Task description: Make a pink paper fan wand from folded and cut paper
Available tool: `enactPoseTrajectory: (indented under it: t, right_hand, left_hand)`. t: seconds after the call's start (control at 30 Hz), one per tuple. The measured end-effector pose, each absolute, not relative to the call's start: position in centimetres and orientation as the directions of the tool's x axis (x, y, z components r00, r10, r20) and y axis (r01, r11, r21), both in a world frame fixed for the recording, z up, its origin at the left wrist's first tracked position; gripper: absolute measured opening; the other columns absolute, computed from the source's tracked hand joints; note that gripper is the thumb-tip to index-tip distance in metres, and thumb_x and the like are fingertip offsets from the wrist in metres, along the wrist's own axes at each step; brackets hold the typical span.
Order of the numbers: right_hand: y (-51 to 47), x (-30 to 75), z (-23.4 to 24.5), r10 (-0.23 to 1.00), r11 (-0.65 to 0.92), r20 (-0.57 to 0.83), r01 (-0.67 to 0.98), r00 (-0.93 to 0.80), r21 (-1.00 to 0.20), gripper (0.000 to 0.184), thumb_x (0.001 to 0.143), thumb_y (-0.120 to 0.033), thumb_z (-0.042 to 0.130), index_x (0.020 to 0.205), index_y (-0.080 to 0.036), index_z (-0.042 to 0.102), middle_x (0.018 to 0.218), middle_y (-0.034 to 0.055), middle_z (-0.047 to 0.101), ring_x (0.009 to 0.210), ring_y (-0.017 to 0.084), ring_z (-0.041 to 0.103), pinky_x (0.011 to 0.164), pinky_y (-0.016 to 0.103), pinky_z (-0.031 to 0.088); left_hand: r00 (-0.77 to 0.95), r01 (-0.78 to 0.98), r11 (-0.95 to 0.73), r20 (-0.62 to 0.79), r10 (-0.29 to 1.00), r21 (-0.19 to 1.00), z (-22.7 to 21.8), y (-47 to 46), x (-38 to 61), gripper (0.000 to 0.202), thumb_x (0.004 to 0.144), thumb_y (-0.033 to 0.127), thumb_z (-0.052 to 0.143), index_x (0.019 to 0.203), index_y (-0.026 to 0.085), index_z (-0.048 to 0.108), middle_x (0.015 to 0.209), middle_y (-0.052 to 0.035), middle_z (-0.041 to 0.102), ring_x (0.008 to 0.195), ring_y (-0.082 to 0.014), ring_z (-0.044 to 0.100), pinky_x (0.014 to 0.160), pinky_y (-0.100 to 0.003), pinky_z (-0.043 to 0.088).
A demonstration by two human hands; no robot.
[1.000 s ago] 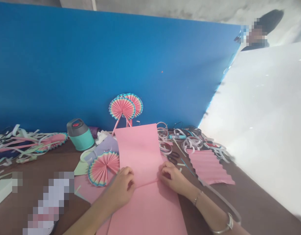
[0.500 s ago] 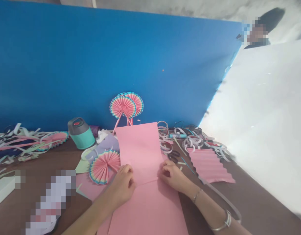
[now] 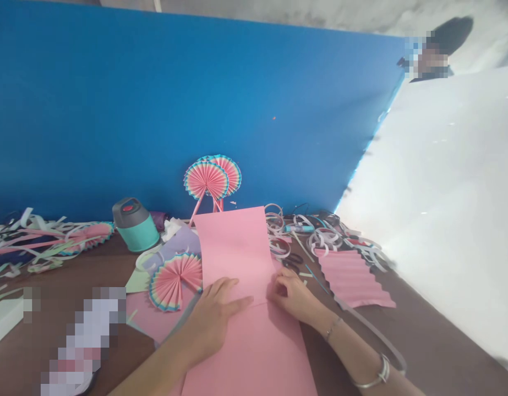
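Note:
A long sheet of pink paper (image 3: 249, 352) lies before me, its near end running out of view at the bottom. Across its middle a crease shows, and the far part (image 3: 233, 242) tilts up. My left hand (image 3: 214, 313) rests on the paper left of the crease, fingers stretched out and thumb along the crease line. At the crease's right end, my right hand (image 3: 289, 294) pinches the paper's edge between thumb and fingers. To the left of the sheet lies a pleated pink paper fan (image 3: 167, 283) with a blue and cream rim.
Two finished fans (image 3: 206, 181) lean against the blue partition (image 3: 113, 110). A teal container (image 3: 136, 231) stands at the back left. Black-handled scissors (image 3: 293, 261), paper strips (image 3: 326, 239) and a pleated pink sheet (image 3: 355, 278) lie to the right. A person (image 3: 437, 52) shows beyond the partition.
My left hand has gone from a pinch at the paper's left edge to lying with spread fingers on the sheet, farther right. My right hand stays at the right edge.

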State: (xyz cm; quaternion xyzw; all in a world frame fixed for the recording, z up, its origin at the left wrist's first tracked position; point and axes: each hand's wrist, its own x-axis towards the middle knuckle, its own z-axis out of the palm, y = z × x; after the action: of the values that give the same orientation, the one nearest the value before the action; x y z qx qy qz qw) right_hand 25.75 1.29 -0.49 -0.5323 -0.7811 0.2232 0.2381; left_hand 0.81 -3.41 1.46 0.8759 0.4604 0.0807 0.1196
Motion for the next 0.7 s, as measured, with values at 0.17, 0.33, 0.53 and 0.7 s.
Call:
enactPoseTrajectory:
  t: [0.17, 0.33, 0.53, 0.7]
  right_hand:
    - [1.2, 25.9, -0.6, 0.963, 0.255, 0.059, 0.826, -0.261, -0.503, 0.016, 0.074, -0.023, 0.067, 0.064, -0.018, 0.056, 0.094, 0.0053, 0.059, 0.095, 0.024, 0.052, 0.082, 0.037, 0.040]
    - [1.3, 26.6, -0.5, 0.977, 0.199, 0.034, 0.859, -0.208, -0.472, 0.014, 0.074, -0.031, 0.069, 0.069, -0.020, 0.061, 0.094, 0.0048, 0.058, 0.096, 0.024, 0.053, 0.083, 0.037, 0.040]
    - [2.0, 28.3, -0.3, 0.982, 0.181, 0.037, 0.860, -0.186, -0.477, 0.021, 0.071, -0.037, 0.072, 0.069, -0.020, 0.061, 0.088, 0.0033, 0.059, 0.089, 0.022, 0.057, 0.087, 0.037, 0.040]
    - [1.3, 28.0, 0.1, 0.963, 0.257, 0.179, 0.876, -0.200, -0.408, 0.013, 0.075, -0.029, 0.067, 0.083, -0.020, 0.063, 0.097, 0.0064, 0.060, 0.099, 0.026, 0.054, 0.087, 0.041, 0.039]
  left_hand:
    - [0.574, 0.807, -0.546, -0.083, 0.814, 0.226, 1.6, -3.5, 1.2, 0.086, 0.068, -0.009, 0.039, 0.134, 0.046, 0.046, 0.155, -0.0006, 0.029, 0.141, -0.0310, 0.024, 0.109, -0.056, 0.027]
    - [0.565, 0.809, -0.536, -0.069, 0.822, 0.240, 1.5, -3.4, 0.8, 0.080, 0.069, -0.007, 0.040, 0.130, 0.044, 0.052, 0.154, -0.0006, 0.032, 0.141, -0.0295, 0.026, 0.111, -0.055, 0.026]
    - [0.552, 0.805, -0.528, -0.015, 0.834, 0.269, 1.3, -3.3, 0.0, 0.063, 0.073, 0.000, 0.045, 0.119, 0.039, 0.064, 0.147, -0.0027, 0.044, 0.137, -0.0303, 0.034, 0.110, -0.055, 0.028]
    - [0.542, 0.815, -0.521, -0.016, 0.840, 0.255, 1.3, -3.4, 0.1, 0.065, 0.074, 0.000, 0.045, 0.122, 0.040, 0.062, 0.149, -0.0019, 0.041, 0.136, -0.0298, 0.034, 0.110, -0.054, 0.029]
